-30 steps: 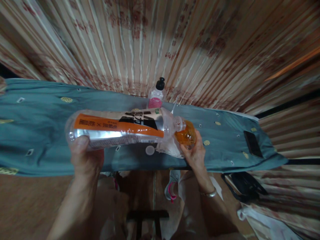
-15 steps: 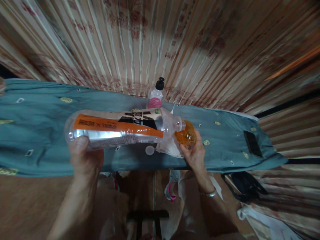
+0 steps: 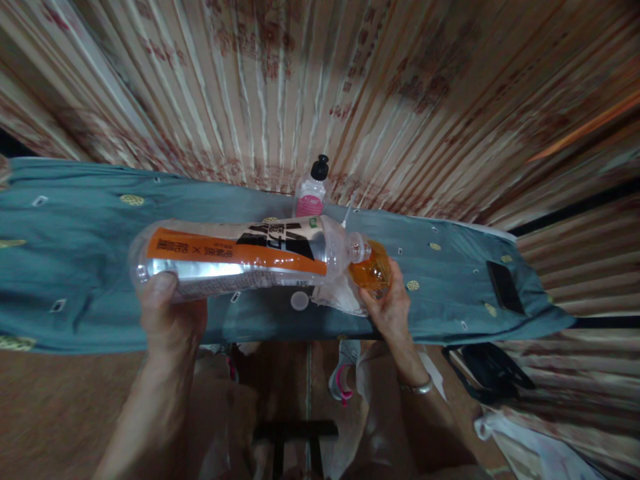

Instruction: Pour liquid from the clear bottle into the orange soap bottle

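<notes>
Watching remotely, I judge the bottle (image 3: 237, 259), lying sideways above the teal cloth (image 3: 90, 247) with its neck at the amber vessel (image 3: 374, 268), light, slick and easily dented, best held by its base, where the left hand (image 3: 173, 308) grips, the right hand (image 3: 389, 303) clasping the vessel.

Seemingly home: pleated beige fabric curtain (image 3: 280, 100) with reddish flowers is hanging; teal patterned cloth (image 3: 90, 260) is lying below.
</notes>
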The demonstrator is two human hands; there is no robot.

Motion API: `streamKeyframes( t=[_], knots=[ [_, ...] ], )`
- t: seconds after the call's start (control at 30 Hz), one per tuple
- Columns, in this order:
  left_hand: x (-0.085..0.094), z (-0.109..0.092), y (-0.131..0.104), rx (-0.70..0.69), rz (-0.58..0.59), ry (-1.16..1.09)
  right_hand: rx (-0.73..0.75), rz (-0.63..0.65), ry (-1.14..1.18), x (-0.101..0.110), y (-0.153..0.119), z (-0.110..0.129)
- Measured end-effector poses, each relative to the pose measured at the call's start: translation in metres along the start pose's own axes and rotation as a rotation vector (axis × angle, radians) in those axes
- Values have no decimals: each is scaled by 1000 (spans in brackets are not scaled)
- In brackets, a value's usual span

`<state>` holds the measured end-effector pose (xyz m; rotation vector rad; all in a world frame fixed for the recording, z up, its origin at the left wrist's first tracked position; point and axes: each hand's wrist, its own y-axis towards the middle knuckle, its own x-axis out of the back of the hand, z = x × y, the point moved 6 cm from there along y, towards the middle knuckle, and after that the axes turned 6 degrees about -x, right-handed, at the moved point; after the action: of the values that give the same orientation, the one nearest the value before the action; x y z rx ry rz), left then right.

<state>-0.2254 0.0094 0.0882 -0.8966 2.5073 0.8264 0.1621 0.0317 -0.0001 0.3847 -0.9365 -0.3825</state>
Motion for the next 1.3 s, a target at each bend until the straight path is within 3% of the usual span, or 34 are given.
streamKeyframes(
  t=[0.1, 1.3],
  knots=[
    [2, -1, 0, -7, -57, -23, -3, 7, 6, 0, 0, 0],
    [2, 0, 1, -20, -51, -24, 1, 11, 10, 0, 0, 0]
  ],
)
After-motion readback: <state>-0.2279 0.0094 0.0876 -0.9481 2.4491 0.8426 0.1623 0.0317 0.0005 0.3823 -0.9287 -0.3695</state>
